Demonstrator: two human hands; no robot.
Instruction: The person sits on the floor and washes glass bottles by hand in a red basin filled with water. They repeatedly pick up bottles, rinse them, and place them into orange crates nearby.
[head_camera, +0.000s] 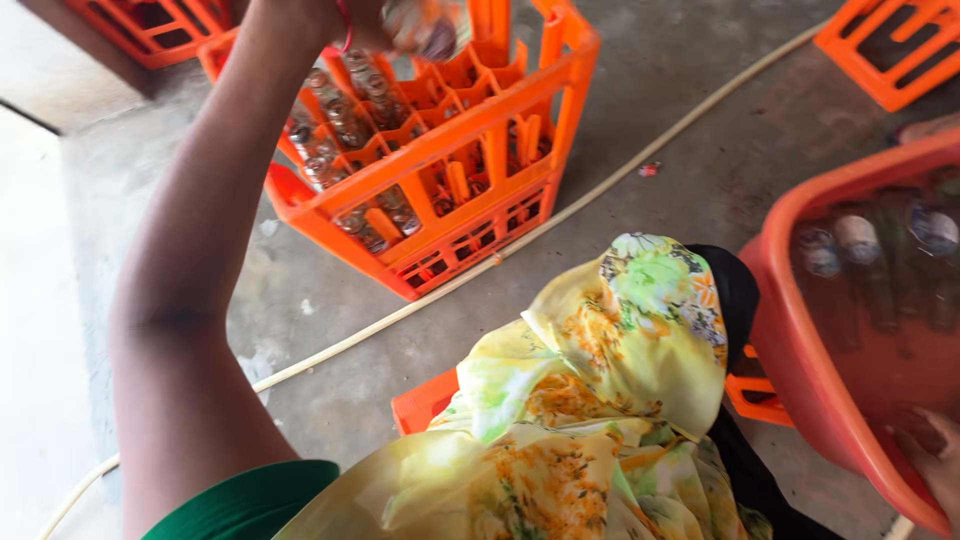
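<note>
Right: left hand (385, 22) is up at the frame's top edge, grip closed round a blurred glass bottle (425, 28). Bottle axis can't be read. Crate (470, 190) sits directly below and just beyond the grip, with open cells to its right and bottles filling those to its left. Right hand (935, 450) is well off, in the red tub (800, 330); its grip is unclear.

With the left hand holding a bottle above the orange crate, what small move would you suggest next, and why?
Probably lower the bottle into an empty cell on the near side of the crate. The left hand holds it blurred above the crate, whose far-left cells already hold bottles while the near ones look empty. The right hand rests at the rim of the tub with more bottles in water.
</note>
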